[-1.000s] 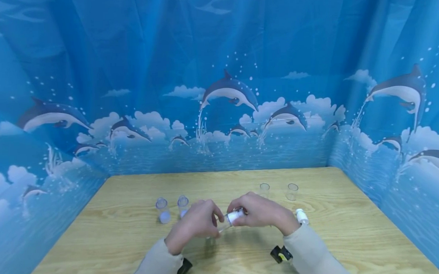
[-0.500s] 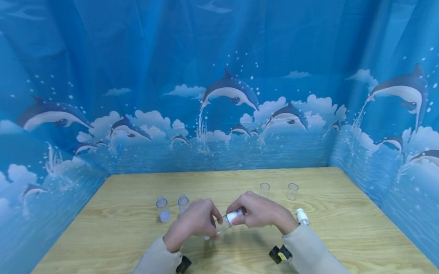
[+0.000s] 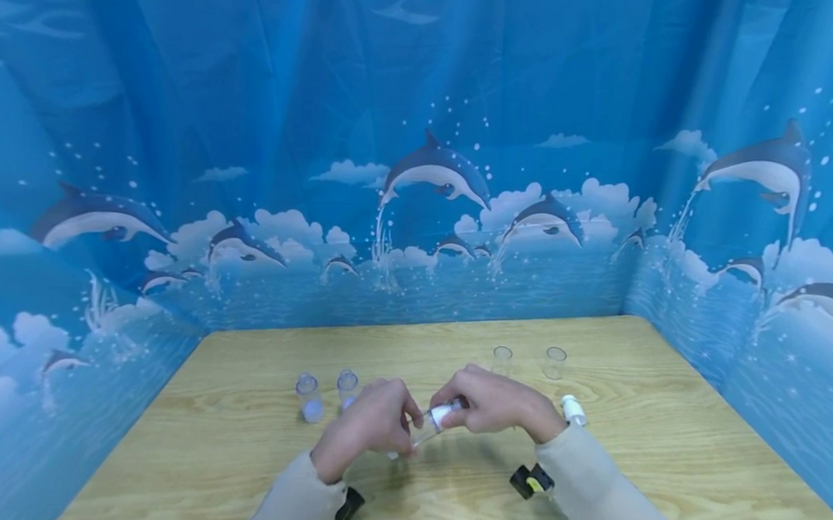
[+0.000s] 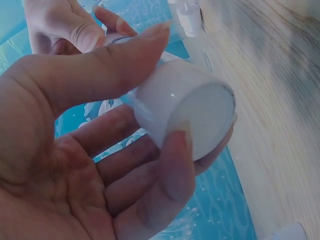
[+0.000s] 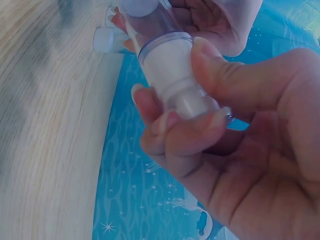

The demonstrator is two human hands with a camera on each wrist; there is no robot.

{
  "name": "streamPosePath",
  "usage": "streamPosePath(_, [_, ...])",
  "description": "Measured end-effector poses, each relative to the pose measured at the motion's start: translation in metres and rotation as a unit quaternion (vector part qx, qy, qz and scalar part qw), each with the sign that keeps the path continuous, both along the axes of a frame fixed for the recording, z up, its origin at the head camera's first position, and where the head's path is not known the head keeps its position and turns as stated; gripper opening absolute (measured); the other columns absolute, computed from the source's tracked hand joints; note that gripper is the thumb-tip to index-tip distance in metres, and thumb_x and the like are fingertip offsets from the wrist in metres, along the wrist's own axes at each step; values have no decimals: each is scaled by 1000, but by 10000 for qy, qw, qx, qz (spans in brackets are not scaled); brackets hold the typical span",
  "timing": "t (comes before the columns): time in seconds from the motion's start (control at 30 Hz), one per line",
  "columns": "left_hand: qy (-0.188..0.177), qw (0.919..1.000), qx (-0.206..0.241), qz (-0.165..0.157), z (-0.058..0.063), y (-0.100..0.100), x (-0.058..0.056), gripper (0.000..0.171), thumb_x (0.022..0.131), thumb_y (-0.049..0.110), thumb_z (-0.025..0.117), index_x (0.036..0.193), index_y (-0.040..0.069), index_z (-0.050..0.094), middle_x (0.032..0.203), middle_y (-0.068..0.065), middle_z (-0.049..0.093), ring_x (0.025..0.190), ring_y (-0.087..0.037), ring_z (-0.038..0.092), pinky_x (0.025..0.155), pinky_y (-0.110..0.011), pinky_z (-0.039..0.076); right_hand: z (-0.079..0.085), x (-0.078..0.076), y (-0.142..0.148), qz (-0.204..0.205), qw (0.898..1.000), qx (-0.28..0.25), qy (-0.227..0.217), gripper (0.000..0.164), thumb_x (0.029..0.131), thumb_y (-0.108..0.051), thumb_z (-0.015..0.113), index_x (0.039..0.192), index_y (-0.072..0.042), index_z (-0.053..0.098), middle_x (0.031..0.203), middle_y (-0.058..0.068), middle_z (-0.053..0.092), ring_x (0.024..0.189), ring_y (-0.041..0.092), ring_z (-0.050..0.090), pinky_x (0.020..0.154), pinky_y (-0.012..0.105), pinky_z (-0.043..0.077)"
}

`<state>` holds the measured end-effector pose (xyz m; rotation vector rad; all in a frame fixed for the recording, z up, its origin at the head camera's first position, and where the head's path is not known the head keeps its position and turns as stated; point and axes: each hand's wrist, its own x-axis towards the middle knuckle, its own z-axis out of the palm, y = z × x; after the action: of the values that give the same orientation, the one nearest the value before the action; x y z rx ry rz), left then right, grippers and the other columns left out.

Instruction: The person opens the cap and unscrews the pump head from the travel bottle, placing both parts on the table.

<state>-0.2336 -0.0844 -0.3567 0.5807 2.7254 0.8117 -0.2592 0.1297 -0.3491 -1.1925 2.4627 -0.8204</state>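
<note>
Between the two hands is a small clear plastic bottle (image 3: 436, 418), tilted, with white parts at both ends; it looks like a pump bottle. My left hand (image 3: 376, 417) grips its lower end, thumb and fingertips around the white base (image 4: 200, 117) in the left wrist view. My right hand (image 3: 488, 398) pinches the other end, thumb and fingers around a white collar (image 5: 169, 64) inside a clear sleeve. Part of the clear body shows between the hands in the right wrist view. The fingers hide much of the top end.
Two clear bottles (image 3: 308, 396) with white bottoms stand left of the hands. Two clear cup-shaped caps (image 3: 554, 364) are at the back right, one partly behind the right hand. A small white pump head (image 3: 573, 411) lies beside the right wrist. A blue dolphin curtain (image 3: 418, 291) encloses the wooden table.
Both hands stay almost in place around the bottle. The bottle and right fingers have shifted only slightly; nothing on the table has moved.
</note>
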Motion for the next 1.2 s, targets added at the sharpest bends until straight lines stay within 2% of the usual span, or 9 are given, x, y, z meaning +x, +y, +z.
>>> streamPosePath(0.13, [98,9999,-43,-12,0,2,2,35,64,3,93,96,7,80,75,-2,75,63,-10,64,58,-24,56,0,1,0,16,10000,18,-20,18,97,-10,69,111,-3,77,89,6,78,62,-2,54,61,17,51])
streamPosePath(0.37, [156,9997,-192,4,2,5,2,35,64,4,93,96,8,80,81,-3,77,67,-8,64,60,-24,56,2,2,2,27,10000,85,42,17,97,-11,69,110,-4,77,82,-4,74,60,-1,51,59,17,49])
streamPosePath(0.57, [151,9997,-191,-22,2,3,0,31,66,1,90,95,6,79,88,-7,78,67,-9,64,59,-25,56,-1,1,0,-51,9998,46,166,21,97,-10,69,115,-3,76,89,4,78,63,0,56,62,17,52])
streamPosePath(0.7, [254,9995,-164,-34,-1,-1,-2,24,66,-1,87,88,3,79,81,-6,75,62,-12,60,55,-27,51,-2,0,1,-293,9986,87,439,26,95,-8,70,120,-3,74,98,7,80,64,0,59,61,17,53])
streamPosePath(0.83, [323,9991,-258,84,-5,-7,-5,24,64,-1,86,86,4,78,77,-4,73,61,-12,60,54,-26,51,0,-3,10,-686,9954,91,664,30,95,-8,72,124,-3,73,94,9,80,53,1,49,52,17,44])
streamPosePath(0.93, [300,9993,-207,126,-5,-8,-5,27,64,0,87,89,4,79,78,-4,75,62,-12,62,54,-26,53,2,-4,15,-704,9953,35,668,31,95,-11,72,125,-3,72,89,7,79,49,2,42,48,17,40])
streamPosePath(1.07, [235,9995,-121,149,-3,-7,-6,30,65,1,88,93,4,79,80,-5,75,64,-12,64,55,-27,54,4,-6,16,-576,9962,12,650,32,96,-14,72,126,-2,72,94,7,79,53,1,50,51,18,45])
streamPosePath(1.2, [155,9994,-193,242,0,-8,-6,31,66,2,90,94,5,79,85,-6,76,67,-13,65,60,-28,57,5,-5,16,-643,9961,67,608,32,95,-12,72,125,-2,72,95,7,79,55,1,53,51,18,47])
